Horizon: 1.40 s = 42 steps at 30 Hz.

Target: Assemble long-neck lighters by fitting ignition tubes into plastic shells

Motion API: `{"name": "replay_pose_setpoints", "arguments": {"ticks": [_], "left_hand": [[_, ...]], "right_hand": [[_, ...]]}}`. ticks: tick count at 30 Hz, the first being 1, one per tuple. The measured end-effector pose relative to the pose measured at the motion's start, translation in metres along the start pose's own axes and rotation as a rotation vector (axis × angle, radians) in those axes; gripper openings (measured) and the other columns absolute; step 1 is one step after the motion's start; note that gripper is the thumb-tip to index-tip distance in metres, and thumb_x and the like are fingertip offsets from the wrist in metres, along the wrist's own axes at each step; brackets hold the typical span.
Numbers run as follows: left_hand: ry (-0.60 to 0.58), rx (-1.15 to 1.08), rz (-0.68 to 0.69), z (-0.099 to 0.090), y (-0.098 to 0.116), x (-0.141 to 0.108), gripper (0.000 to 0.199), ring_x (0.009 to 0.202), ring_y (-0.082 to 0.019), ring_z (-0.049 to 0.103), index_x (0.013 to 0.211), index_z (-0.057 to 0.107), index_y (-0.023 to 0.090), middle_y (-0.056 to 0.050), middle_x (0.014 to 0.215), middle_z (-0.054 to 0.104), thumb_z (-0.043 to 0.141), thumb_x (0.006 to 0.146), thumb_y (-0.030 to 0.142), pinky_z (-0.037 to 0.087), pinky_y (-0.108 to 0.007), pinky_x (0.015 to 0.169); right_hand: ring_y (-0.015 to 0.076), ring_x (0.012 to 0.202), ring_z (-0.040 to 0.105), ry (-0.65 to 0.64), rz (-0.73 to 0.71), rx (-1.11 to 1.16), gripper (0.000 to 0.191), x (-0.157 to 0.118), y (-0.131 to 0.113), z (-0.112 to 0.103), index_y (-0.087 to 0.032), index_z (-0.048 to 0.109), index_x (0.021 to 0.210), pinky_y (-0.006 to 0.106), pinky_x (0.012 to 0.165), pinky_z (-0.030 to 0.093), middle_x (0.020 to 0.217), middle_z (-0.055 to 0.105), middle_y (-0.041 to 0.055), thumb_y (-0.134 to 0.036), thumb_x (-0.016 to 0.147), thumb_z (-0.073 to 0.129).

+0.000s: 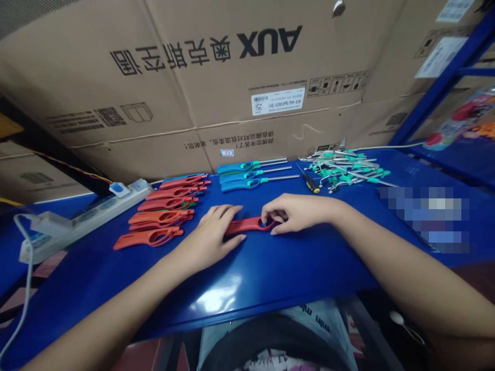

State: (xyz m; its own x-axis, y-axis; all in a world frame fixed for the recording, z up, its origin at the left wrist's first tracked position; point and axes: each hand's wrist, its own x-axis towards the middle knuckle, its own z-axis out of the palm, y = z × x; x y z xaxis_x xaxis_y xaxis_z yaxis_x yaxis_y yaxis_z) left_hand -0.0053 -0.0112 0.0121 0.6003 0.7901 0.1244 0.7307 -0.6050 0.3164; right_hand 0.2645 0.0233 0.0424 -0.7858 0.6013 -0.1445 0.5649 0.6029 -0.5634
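Note:
A red plastic lighter shell [247, 225] lies on the blue table between my hands. My left hand [216, 232] is closed over its left end, thumb on the near side and fingers on the far side. With fingers curled, my right hand [290, 214] pinches its right end by the trigger opening. To the left lies a row of red and orange shells [149, 237]. Blue lighters with metal tubes [242, 183] lie behind my hands. A pile of metal rods with green parts [344, 167] sits at the back right.
A black and yellow screwdriver [311, 184] lies beside the rod pile. On the left a white power strip [93, 216] with plugs and cables runs along the table. A large cardboard sheet [216, 103] stands behind. The blue table's front edge [232, 314] is close to my body.

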Motion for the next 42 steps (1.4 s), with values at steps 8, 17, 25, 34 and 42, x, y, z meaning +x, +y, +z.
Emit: {"name": "replay_pose_setpoints", "arguments": {"ticks": [8, 17, 25, 34, 42], "left_hand": [[0.022, -0.063, 0.006, 0.005, -0.004, 0.003, 0.041, 0.117, -0.03, 0.057, 0.135, 0.054, 0.02, -0.012, 0.126, 0.061, 0.056, 0.094, 0.025, 0.047, -0.049, 0.104], [0.135, -0.17, -0.02, 0.017, -0.005, 0.004, 0.052, 0.121, -0.027, 0.057, 0.141, 0.048, 0.018, -0.011, 0.133, 0.061, 0.064, 0.092, 0.028, 0.046, -0.044, 0.107], [0.164, -0.221, -0.019, 0.021, -0.011, 0.007, 0.053, 0.104, -0.024, 0.06, 0.139, 0.048, 0.021, -0.007, 0.112, 0.066, 0.068, 0.09, 0.03, 0.051, -0.042, 0.094], [0.196, -0.164, 0.068, 0.009, 0.003, 0.004, 0.025, 0.109, -0.023, 0.058, 0.113, 0.068, 0.021, -0.007, 0.115, 0.065, 0.05, 0.102, 0.035, 0.048, -0.041, 0.099], [0.062, -0.078, 0.159, 0.009, 0.022, -0.01, 0.055, 0.126, -0.03, 0.056, 0.136, 0.059, 0.026, -0.009, 0.138, 0.062, 0.066, 0.09, 0.055, 0.047, -0.048, 0.106]], "right_hand": [[0.0139, 0.07, 0.054, 0.113, -0.003, -0.279, 0.007, 0.005, -0.002, 0.009, -0.02, 0.067, 0.085, 0.026, 0.06, 0.031, 0.08, 0.066, 0.0005, -0.026, 0.089, 0.066], [0.0167, 0.078, 0.06, 0.394, -0.055, -0.214, 0.02, -0.001, 0.005, -0.006, -0.017, 0.071, 0.086, 0.028, 0.07, 0.04, 0.087, 0.071, 0.006, -0.027, 0.095, 0.056], [0.0118, 0.055, 0.053, -0.012, 0.164, -0.092, 0.027, -0.006, 0.003, -0.009, -0.018, 0.07, 0.073, 0.026, 0.053, 0.033, 0.065, 0.066, 0.0002, -0.036, 0.091, 0.061], [0.0112, 0.054, 0.05, 0.009, 0.206, -0.207, 0.042, -0.003, 0.006, -0.007, -0.019, 0.062, 0.066, 0.026, 0.052, 0.03, 0.062, 0.064, -0.0002, -0.053, 0.09, 0.062], [0.0189, 0.067, 0.059, 0.576, 0.562, -0.518, 0.027, -0.041, 0.03, -0.052, -0.02, 0.07, 0.079, 0.03, 0.061, 0.035, 0.077, 0.071, 0.0059, -0.04, 0.092, 0.056]]}}
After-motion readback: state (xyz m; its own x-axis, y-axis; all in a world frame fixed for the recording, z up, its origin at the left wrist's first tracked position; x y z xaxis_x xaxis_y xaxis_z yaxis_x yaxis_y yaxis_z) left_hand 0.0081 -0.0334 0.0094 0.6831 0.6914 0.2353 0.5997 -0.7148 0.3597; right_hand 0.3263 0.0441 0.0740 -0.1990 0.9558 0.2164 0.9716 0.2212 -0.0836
